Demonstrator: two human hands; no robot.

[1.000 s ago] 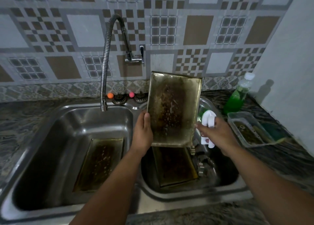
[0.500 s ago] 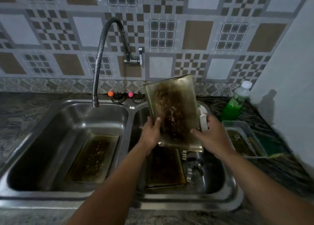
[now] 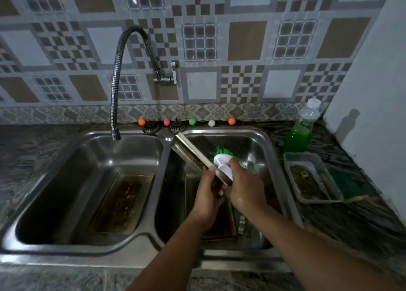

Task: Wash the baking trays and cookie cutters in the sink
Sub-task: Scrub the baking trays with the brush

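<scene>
Two hands: left hand (image 3: 207, 199) grips baking tray (image 3: 193, 153) low edge; right hand (image 3: 243, 186) grips white-handled brush (image 3: 222, 160).
Tray: tilted on edge over right basin (image 3: 267, 150), likely for brush access.
Other trays: left basin (image 3: 123, 199); right basin floor.

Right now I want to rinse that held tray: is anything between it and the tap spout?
Nothing visible. The tray, held by the left hand, sits over the right basin; the spout hangs over the left one.
</scene>
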